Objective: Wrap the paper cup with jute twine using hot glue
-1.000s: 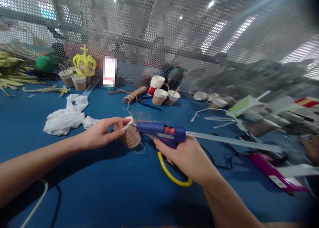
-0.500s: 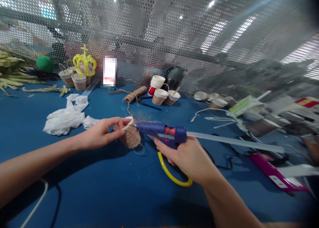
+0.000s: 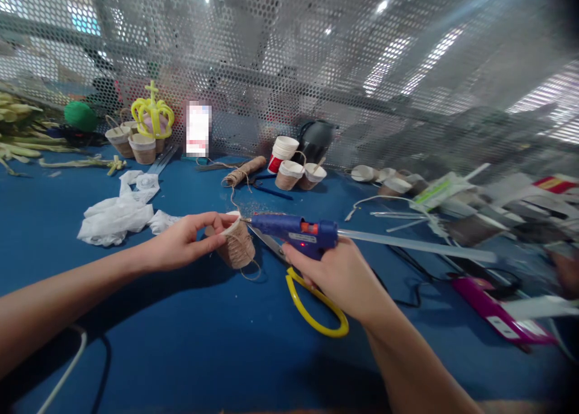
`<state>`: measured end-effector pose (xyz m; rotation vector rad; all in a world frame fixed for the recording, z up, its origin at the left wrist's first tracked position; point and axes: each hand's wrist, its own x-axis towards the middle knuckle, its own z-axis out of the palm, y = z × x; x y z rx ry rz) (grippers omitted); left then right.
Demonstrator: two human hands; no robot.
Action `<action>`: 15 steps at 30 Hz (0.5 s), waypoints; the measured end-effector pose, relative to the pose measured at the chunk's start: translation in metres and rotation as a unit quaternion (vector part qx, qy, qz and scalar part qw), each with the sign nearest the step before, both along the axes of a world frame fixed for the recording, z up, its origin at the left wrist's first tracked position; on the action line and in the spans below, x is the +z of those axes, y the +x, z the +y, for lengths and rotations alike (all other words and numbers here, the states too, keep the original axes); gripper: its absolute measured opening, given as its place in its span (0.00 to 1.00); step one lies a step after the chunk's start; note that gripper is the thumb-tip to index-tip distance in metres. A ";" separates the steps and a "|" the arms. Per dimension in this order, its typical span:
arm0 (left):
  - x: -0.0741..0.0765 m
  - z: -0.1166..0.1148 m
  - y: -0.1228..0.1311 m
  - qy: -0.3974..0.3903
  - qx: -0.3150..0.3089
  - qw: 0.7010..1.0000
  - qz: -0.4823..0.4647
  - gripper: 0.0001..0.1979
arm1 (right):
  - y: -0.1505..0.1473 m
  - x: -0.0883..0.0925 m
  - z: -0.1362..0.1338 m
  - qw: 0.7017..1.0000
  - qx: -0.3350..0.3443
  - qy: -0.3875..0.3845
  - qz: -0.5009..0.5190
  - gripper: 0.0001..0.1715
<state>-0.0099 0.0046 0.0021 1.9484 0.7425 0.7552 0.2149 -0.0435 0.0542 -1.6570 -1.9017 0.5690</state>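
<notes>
Head view: cup's point(image 3: 239, 248) rim in left hand's point(image 3: 190, 242) pinch, glue gun point(image 3: 283, 226) in right hand point(image 3: 339, 275)

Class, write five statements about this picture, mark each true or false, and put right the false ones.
1. The right hand grips a blue glue gun. True.
2. The left hand is empty. False: the left hand holds a twine-wrapped cup at its rim.
3. The nozzle points away from the cup. False: the nozzle points towards the cup.
4. A roll of twine lies on the table, beyond the cup. True.
5. The crown is green. False: the crown is yellow; the ball to its left in the picture is green.
</notes>
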 end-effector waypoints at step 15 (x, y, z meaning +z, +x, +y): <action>0.000 0.000 0.001 -0.007 0.007 1.000 -0.003 0.09 | -0.003 -0.004 -0.010 0.999 0.003 0.000 -0.037 0.14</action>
